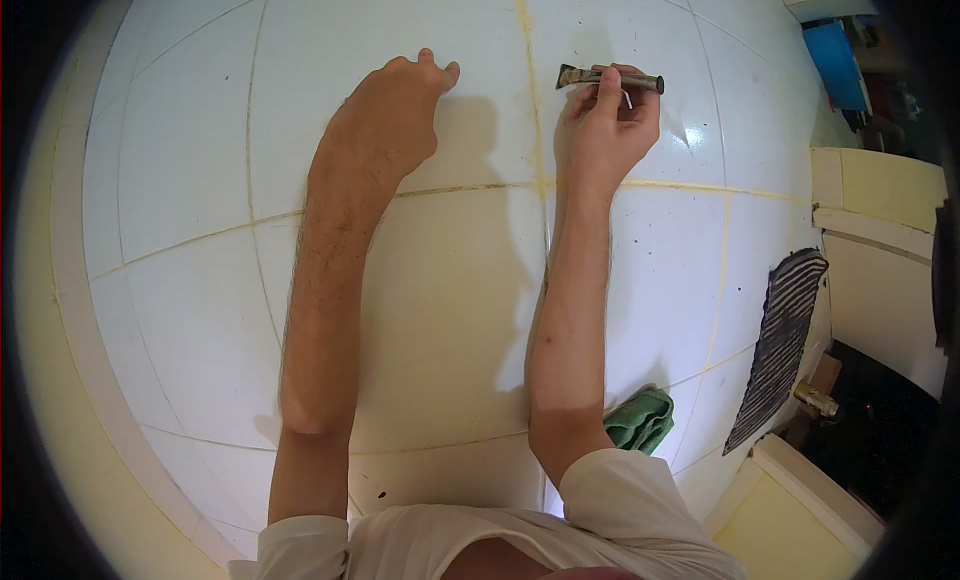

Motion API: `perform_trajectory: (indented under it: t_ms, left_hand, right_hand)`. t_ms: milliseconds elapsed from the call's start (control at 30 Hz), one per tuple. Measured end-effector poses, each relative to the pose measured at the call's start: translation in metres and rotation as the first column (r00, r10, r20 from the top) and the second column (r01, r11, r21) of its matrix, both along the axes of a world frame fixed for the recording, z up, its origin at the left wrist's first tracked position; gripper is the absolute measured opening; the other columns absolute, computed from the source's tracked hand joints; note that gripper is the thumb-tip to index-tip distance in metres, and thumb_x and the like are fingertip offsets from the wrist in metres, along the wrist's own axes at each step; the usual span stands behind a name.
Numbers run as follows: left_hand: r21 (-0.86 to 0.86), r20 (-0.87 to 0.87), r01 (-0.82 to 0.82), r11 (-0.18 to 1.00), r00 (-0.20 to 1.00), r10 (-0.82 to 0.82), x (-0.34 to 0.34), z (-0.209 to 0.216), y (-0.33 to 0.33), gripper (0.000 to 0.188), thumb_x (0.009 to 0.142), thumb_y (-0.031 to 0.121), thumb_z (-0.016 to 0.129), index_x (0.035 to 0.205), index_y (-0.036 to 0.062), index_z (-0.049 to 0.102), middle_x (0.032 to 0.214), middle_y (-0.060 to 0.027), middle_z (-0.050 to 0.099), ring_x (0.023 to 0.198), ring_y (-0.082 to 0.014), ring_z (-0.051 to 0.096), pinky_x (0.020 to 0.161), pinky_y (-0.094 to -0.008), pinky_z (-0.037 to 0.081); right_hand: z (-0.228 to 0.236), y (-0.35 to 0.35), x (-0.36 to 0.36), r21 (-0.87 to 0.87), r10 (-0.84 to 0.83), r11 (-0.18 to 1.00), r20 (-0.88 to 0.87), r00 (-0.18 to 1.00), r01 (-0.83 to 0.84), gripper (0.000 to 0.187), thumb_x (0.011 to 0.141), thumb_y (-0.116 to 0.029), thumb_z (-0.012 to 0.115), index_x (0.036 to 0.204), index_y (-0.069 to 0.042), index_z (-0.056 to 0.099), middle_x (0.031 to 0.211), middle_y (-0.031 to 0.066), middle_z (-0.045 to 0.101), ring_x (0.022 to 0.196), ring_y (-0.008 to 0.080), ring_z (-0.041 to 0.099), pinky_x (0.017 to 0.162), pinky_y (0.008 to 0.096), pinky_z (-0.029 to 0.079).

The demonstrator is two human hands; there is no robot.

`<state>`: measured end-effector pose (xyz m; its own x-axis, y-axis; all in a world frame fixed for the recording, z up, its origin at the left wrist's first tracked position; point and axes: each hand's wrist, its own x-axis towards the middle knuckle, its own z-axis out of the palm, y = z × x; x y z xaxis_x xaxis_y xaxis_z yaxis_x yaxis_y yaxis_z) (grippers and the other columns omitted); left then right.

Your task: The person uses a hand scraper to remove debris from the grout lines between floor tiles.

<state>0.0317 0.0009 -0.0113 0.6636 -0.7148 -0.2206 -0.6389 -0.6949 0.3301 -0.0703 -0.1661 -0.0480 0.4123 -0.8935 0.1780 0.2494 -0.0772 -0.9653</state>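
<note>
My right hand (pixel 618 130) is closed round a short scraper (pixel 640 81) with a tube-like metal handle. Its dark, flared end (pixel 563 77) points left, close to a yellowish grout line. Over the pale tiles (pixel 400 280) at the upper left, my left hand (pixel 390 115) is bent downward with nothing visible in it. Two of its fingertips stick out apart and the thumb stands away from them; the other fingers are hidden behind the hand. I cannot tell whether it touches the tile.
A crumpled green cloth (pixel 643 421) lies beside my right elbow. Farther right are a ridged dark mat (pixel 778 350), a brass fitting (pixel 817 399) and pale ledges (pixel 880 250). A blue panel-like object (pixel 836 65) is at the upper right. Small dark specks dot the tiles.
</note>
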Motion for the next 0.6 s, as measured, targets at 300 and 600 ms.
perform_trajectory:
  t_ms: [300, 600]
  left_hand:
    - [0.015, -0.007, -0.017, 1.0, 1.0, 0.017, -0.002, 0.004, -0.002, 0.085, 0.066, -0.005, 0.08, 0.145, 0.0152, 0.056, 0.153, -0.0116, 0.05, 0.127, -0.033, 0.057, 0.103, -0.0429, 0.054]
    - [0.013, -0.001, 0.009, 1.0, 1.0, -0.009, -0.001, 0.003, 0.001, 0.086, 0.069, -0.002, 0.08, 0.147, 0.0187, 0.053, 0.154, -0.01, 0.049, 0.131, -0.0321, 0.054, 0.107, -0.0431, 0.052]
  right_hand:
    - [0.01, 0.004, -0.002, 0.01, 0.014, 1.0, -0.09, 0.996, -0.013, 0.007, 0.103, -0.003, 0.055, 0.105, 0.002, 0.055, 0.082, 0.0074, 0.063, 0.051, 0.0081, 0.05, 0.041, 0.0228, 0.038]
    - [0.003, 0.002, 0.0, 0.009, 0.003, 1.0, -0.077, 0.997, -0.002, 0.008, 0.103, -0.005, 0.056, 0.104, 0.002, 0.054, 0.081, 0.0077, 0.063, 0.046, 0.0092, 0.049, 0.039, 0.0255, 0.037]
